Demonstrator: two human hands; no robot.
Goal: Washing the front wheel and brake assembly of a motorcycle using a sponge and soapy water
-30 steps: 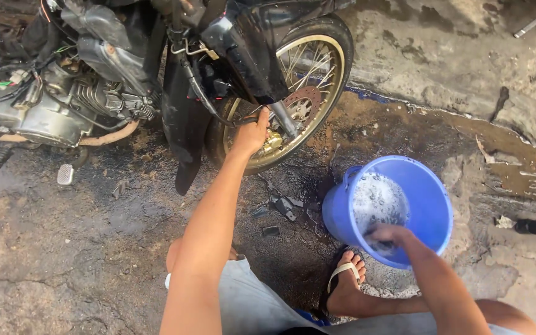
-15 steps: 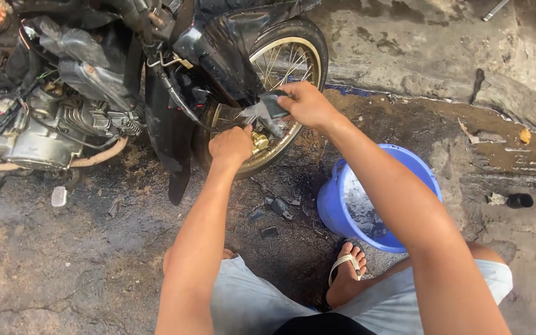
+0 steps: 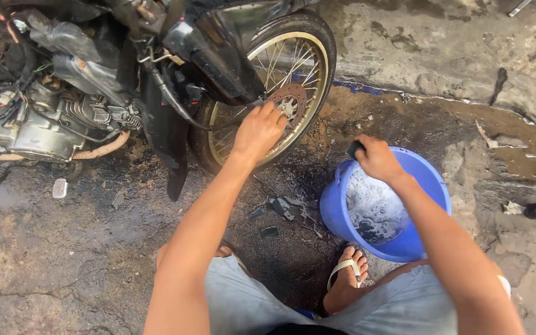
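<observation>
My left hand [image 3: 257,131] rests flat, fingers spread, on the motorcycle wheel [image 3: 280,93]. My right hand [image 3: 376,160] is clamped on a dark sponge [image 3: 355,149] over the blue bucket's [image 3: 429,186] rim, right of the wheel.

Daylight was soft and even, with no hard-edged shadows anywhere. The darkest area lay under the motorcycle [image 3: 156,74], where the engine and frame sank into deep shade, and the wet ground just beside its front wheel [image 3: 268,93] read nearly black. A pale sheen glared off the black fender above that wheel, and the foam in the blue bucket [image 3: 386,205], right of the wheel, was bright, near white. Focus was sharp across the middle. Straight lines bowed slightly toward the corners, and the forearms nearest the lens looked stretched.
</observation>
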